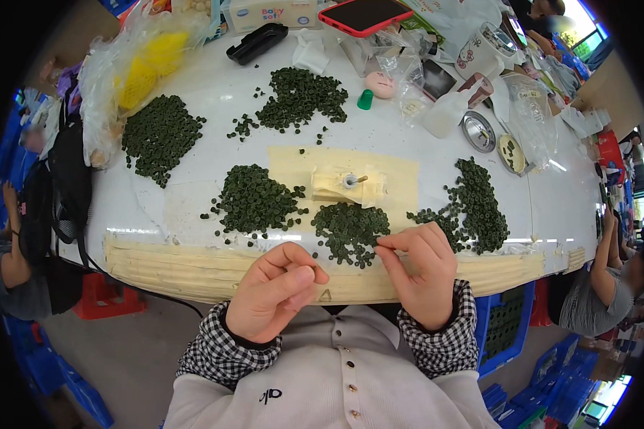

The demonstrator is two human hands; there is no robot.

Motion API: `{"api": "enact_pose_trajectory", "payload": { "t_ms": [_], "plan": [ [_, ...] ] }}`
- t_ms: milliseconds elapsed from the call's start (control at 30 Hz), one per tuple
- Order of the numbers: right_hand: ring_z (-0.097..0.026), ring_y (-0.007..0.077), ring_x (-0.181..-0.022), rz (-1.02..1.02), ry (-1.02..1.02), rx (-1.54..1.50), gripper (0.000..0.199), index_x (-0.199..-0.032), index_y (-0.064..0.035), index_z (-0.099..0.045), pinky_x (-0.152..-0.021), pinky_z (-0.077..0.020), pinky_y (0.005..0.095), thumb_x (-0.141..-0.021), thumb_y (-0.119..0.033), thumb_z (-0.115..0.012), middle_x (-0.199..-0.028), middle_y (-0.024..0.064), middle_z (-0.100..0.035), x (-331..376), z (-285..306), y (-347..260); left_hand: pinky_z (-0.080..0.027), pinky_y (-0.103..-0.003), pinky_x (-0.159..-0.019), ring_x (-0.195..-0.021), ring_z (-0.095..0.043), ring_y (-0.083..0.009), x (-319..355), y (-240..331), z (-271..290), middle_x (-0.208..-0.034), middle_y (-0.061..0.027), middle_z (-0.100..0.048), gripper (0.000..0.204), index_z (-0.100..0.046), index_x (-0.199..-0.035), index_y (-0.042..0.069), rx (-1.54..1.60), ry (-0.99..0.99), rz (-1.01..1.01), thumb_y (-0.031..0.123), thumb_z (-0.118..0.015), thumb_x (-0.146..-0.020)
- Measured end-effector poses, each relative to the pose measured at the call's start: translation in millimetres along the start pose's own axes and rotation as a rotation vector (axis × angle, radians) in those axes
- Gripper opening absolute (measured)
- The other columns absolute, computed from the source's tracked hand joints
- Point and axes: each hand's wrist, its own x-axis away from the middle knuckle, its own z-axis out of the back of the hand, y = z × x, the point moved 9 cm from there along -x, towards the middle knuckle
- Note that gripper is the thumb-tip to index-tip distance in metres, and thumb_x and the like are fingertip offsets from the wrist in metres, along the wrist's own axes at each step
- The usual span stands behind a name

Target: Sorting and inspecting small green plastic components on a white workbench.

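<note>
My left hand is closed in front of the table edge, thumb pressed against the curled fingers. What it holds, if anything, is hidden. At the right edge of the nearest pile of small dark green rings, my right hand brings thumb and index fingertips together. Anything between those tips is too small to make out. Just behind this pile stands a tape-wrapped block with a round metal socket and a thin brown pin sticking out of it.
More dark green piles lie left, far left, far middle and right. A phone in a red case, a black case, a white mug and plastic bags crowd the back. Padded tape covers the front edge.
</note>
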Motion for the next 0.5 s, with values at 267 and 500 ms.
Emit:
{"api": "enact_pose_trajectory", "payload": {
  "t_ms": [267, 500],
  "plan": [
    [-0.051, 0.0242, -0.074, 0.043, -0.076, 0.173, 0.012, -0.080, -0.0059, -0.062, -0.068, -0.0411, 0.0350, -0.071, -0.007, -0.070, -0.075, 0.0053, -0.055, -5, -15, 4, -0.035, -0.021, -0.055, -0.057, -0.039, -0.0054, 3, 15, 11, -0.095, -0.0093, -0.066, 0.012, -0.059, -0.102, 0.005, 0.014, 0.074, -0.098, 0.005, -0.055, -0.091],
    [-0.050, 0.0252, -0.074, 0.074, -0.080, 0.209, 0.012, -0.080, -0.0054, -0.059, -0.068, -0.0400, 0.0351, -0.074, -0.007, -0.068, -0.075, 0.0061, -0.052, -6, -20, -1, -0.036, -0.019, -0.055, -0.059, -0.039, -0.0050, 3, 16, 12, -0.093, -0.0079, -0.062, 0.012, -0.056, -0.104, 0.006, -0.014, 0.109, -0.098, 0.009, -0.053, -0.093]
  ]
}}
